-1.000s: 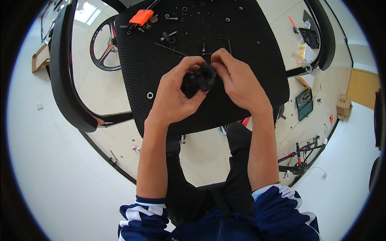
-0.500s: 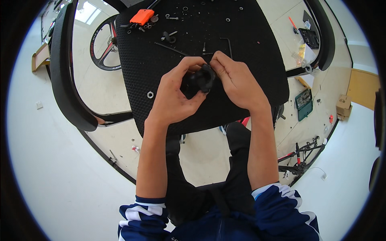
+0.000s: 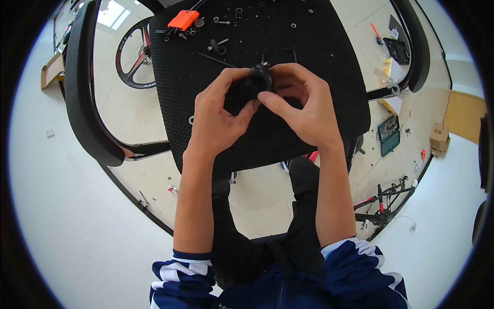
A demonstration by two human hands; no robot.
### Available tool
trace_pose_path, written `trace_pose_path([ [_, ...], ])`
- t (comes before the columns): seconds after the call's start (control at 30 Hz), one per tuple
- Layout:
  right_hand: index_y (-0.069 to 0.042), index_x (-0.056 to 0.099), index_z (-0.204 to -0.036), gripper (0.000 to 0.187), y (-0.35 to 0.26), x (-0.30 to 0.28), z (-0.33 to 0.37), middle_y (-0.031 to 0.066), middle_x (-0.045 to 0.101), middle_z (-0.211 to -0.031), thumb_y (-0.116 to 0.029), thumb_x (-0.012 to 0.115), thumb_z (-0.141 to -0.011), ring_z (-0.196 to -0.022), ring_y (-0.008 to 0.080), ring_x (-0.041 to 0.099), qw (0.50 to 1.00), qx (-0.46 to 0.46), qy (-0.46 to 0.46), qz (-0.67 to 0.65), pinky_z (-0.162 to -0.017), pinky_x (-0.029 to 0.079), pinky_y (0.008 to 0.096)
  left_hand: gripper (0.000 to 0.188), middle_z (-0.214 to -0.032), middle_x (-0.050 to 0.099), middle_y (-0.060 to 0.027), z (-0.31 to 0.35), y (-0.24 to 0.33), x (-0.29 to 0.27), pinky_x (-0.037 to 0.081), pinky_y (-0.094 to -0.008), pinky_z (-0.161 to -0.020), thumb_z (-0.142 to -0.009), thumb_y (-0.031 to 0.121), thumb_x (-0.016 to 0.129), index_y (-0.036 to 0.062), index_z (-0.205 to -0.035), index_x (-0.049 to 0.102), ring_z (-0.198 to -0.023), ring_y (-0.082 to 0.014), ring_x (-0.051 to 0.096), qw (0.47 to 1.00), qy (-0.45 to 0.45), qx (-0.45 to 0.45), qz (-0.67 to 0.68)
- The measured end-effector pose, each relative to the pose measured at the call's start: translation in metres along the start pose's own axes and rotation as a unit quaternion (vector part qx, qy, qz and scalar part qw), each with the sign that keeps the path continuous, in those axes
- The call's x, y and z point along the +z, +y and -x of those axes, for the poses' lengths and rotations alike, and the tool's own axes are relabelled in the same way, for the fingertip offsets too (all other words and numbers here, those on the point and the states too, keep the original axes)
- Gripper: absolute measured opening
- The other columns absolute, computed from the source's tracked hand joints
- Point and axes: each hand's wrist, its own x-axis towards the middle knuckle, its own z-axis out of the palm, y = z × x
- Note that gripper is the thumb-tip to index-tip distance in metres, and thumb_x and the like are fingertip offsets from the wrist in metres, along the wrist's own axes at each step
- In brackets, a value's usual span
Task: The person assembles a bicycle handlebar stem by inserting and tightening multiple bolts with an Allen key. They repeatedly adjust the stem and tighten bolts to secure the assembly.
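Between my hands, above the black chair seat (image 3: 309, 129), is a black rounded part with a ring-like end (image 3: 261, 80); its exact kind does not show. My left hand (image 3: 218, 110) wraps round its left side, thumb below and fingers above. My right hand (image 3: 303, 100) grips the ring-like end from the right, thumb on the lower rim and fingers behind. A hex key (image 3: 290, 54) and a small bolt (image 3: 263, 61) lie just beyond my hands. A nut (image 3: 191, 120) sits beside my left wrist, partly covered.
An orange tool (image 3: 183, 20), washers and bolts (image 3: 222, 22) lie at the seat's far side. Armrests (image 3: 77, 87) flank the seat. A spoked wheel (image 3: 135, 56) is on the left. On the floor at right are a green case (image 3: 388, 135), a cardboard box (image 3: 439, 136) and a bike frame (image 3: 382, 201).
My right hand has shifted from a fingertip pinch at the part's edge to a wider grip with the thumb on its near rim. The part has turned and moved slightly away from me.
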Motion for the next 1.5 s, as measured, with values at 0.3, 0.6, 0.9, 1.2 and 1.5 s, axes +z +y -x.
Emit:
trace_pose_path([
  [0.3,0.006,0.065,-0.124,0.048,-0.003,-0.004,-0.002,0.0192,0.073,-0.110,-0.006,0.082,-0.080,-0.102,0.0245,0.073,0.994,0.082,-0.015,-0.071,-0.095,0.058,0.0355,0.041,-0.101,0.073,-0.0082,-0.001,0.004,-0.002,0.053,-0.0286,-0.089,-0.075,-0.006,0.075,0.0016,-0.115,0.066,-0.095,-0.0174,0.071,0.998,-0.017,-0.062,-0.015],
  [0.6,0.004,0.064,-0.126,0.053,-0.005,0.000,0.001,0.0168,0.071,-0.116,0.001,0.082,-0.076,-0.107,0.0230,0.071,0.999,0.003,-0.012,-0.048,-0.097,0.057,0.0358,0.055,-0.106,0.074,-0.0137,0.000,0.001,0.004,0.055,-0.0333,-0.093,-0.072,-0.008,0.076,0.0055,-0.122,0.058,-0.106,-0.0241,0.073,0.998,0.057,-0.004,0.013],
  [0.9,-0.004,0.070,-0.121,0.052,-0.011,0.010,0.004,0.0109,0.070,-0.114,0.004,0.077,-0.070,-0.098,0.0199,0.072,0.989,-0.138,0.045,0.004,-0.087,0.060,0.0297,0.058,-0.111,0.074,-0.0115,-0.002,-0.002,0.012,0.055,-0.0323,-0.097,-0.070,-0.008,0.076,0.0050,-0.123,0.059,-0.107,-0.0215,0.072,0.991,0.098,0.025,0.092],
  [1.2,-0.006,0.072,-0.120,0.052,-0.007,0.012,0.003,0.0100,0.072,-0.113,0.004,0.076,-0.069,-0.096,0.0193,0.072,0.980,-0.184,0.063,0.035,-0.082,0.061,0.0293,0.055,-0.107,0.075,-0.0107,-0.002,-0.001,0.014,0.056,-0.0317,-0.094,-0.070,-0.009,0.073,0.0044,-0.122,0.061,-0.105,-0.0203,0.073,0.990,0.111,0.023,0.083],
  [1.5,-0.006,0.073,-0.119,0.054,-0.011,0.010,0.006,0.0103,0.072,-0.117,0.005,0.076,-0.067,-0.099,0.0207,0.073,0.975,-0.202,0.036,0.081,-0.081,0.062,0.0291,0.059,-0.115,0.070,-0.0097,0.003,0.004,0.011,0.053,-0.0361,-0.103,-0.069,-0.018,0.065,0.0019,-0.125,0.060,-0.111,-0.0177,0.067,0.992,0.073,-0.028,0.097],
])
